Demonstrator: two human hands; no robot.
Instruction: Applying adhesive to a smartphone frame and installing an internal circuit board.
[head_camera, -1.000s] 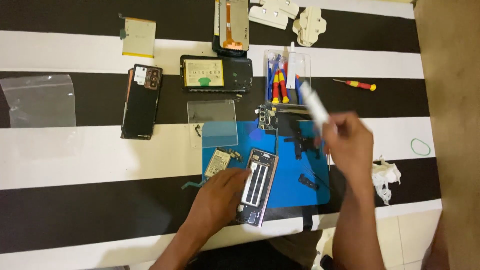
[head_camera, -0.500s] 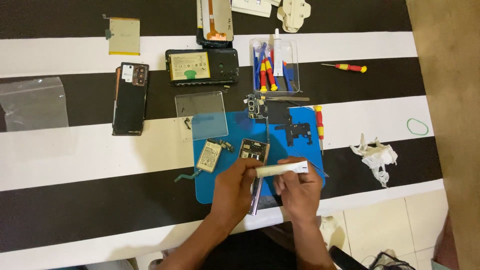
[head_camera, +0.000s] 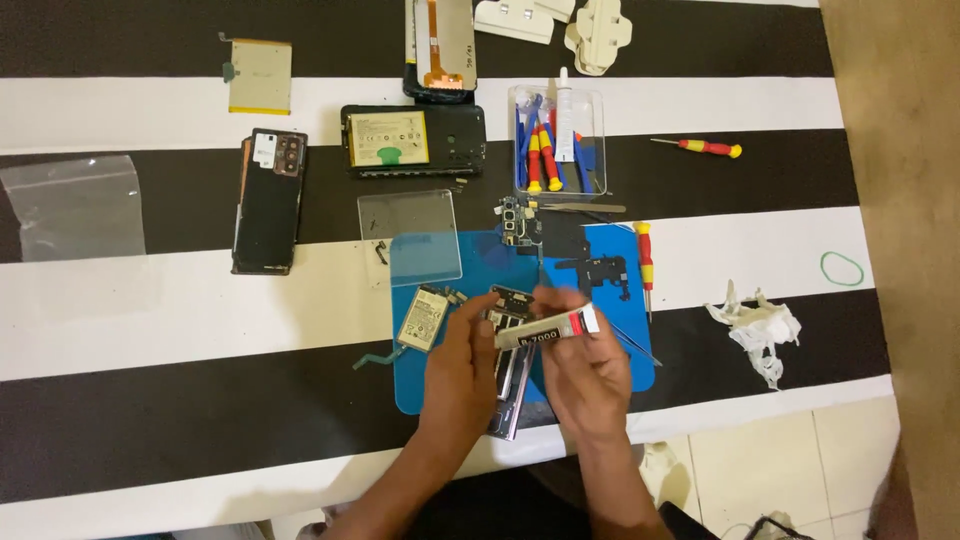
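– hands first: what are they holding?
– the right hand (head_camera: 590, 385) is closed around a small glue tube (head_camera: 548, 332), which lies nearly level across the fingers. the left hand (head_camera: 462, 365) has its fingertips pinched at the tube's left end, so both hands grip the same tube.

– where is the tube, then?
– just above a blue mat (head_camera: 420, 385) near the front edge of the table (head_camera: 150, 310), which is striped black and white. under the hands a phone frame (head_camera: 510, 385) lies on the mat, partly hidden by them.

– what else is on the mat?
– a small battery (head_camera: 424, 318) just left of the left hand, a clear glass panel (head_camera: 424, 238) overlapping the mat's top left corner, and some black parts (head_camera: 600, 272) near the top right. a red and yellow screwdriver (head_camera: 646, 262) lies upright along the mat's right edge.

– and further back?
– a clear box (head_camera: 557, 142) with tools standing in it, an opened phone (head_camera: 412, 140) beside it showing its battery, and a dark phone back (head_camera: 270, 200) off to the left. a second screwdriver (head_camera: 705, 148) lies well to the right of the box.

– anything at the sides?
– a clear bag (head_camera: 72, 207) at the far left, a crumpled tissue (head_camera: 757, 328) right of the mat, and a green rubber band (head_camera: 842, 268) near the right edge.
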